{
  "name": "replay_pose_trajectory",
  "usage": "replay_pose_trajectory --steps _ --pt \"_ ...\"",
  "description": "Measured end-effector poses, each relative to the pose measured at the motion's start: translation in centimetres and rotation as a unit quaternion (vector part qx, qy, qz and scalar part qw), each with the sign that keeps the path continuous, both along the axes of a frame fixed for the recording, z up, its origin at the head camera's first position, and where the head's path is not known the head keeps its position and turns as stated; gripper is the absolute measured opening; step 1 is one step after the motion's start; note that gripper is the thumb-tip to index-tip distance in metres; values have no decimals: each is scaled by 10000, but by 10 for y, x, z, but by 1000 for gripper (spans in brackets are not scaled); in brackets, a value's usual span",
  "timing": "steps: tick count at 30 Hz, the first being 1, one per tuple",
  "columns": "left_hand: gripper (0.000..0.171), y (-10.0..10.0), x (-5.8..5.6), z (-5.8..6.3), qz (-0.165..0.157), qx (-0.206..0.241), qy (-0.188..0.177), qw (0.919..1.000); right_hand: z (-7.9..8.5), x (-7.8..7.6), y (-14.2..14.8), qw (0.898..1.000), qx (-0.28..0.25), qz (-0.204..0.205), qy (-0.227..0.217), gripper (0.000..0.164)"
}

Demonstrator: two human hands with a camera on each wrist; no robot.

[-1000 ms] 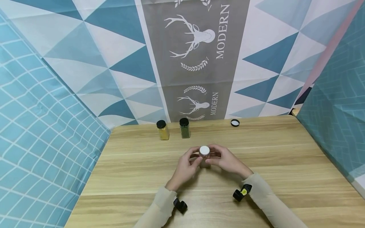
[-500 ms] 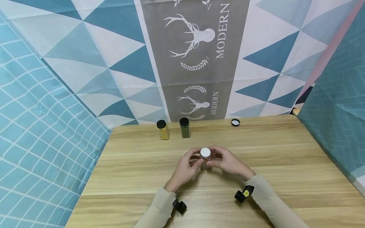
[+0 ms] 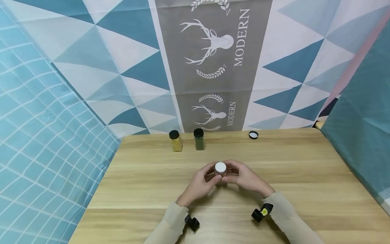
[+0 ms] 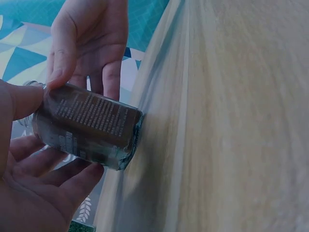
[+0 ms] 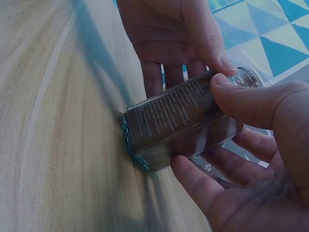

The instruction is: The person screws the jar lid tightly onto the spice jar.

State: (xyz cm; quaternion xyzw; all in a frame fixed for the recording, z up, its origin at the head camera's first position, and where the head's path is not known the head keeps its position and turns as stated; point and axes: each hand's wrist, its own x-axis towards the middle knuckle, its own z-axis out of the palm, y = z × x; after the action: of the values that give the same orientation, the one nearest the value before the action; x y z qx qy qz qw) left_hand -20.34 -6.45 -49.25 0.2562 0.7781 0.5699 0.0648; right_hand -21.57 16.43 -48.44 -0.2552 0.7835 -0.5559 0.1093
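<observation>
Between both hands is a square glass spice jar [image 3: 220,167] with a round white top and no black cap on it. In the left wrist view the jar [image 4: 87,125] shows dark brown contents and rows of small print. My left hand [image 3: 199,186] grips one side, thumb near the neck. From the other side my right hand [image 3: 246,178] grips it too, its thumb also by the neck, as the jar [image 5: 178,121] in the right wrist view shows. The base is close to the tabletop; whether it touches I cannot tell.
Two black-capped spice jars stand at the back left of the wooden table [image 3: 146,189], a yellow jar [image 3: 176,143] and a green jar [image 3: 199,142]. A loose black cap [image 3: 253,135] lies near the back edge. Patterned cloth [image 3: 213,84] hangs behind.
The jar has come slightly toward me within both hands, and the thumbs now cover more of its front. The head view has tilted up a little.
</observation>
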Motion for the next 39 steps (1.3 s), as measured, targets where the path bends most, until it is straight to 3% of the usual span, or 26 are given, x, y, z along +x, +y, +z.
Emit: replay_pose_trajectory --steps 5,20,39 --pt "51 -2 1 -1 74 80 -6 9999 0 -1 -1 9999 67 64 74 51" --pt "53 -2 -2 -2 -270 -57 -193 9994 0 3 3 9998 -9 119 -157 49" --pt "52 -6 -4 -5 -175 -172 -127 9996 3 2 5 9990 5 373 -257 50"
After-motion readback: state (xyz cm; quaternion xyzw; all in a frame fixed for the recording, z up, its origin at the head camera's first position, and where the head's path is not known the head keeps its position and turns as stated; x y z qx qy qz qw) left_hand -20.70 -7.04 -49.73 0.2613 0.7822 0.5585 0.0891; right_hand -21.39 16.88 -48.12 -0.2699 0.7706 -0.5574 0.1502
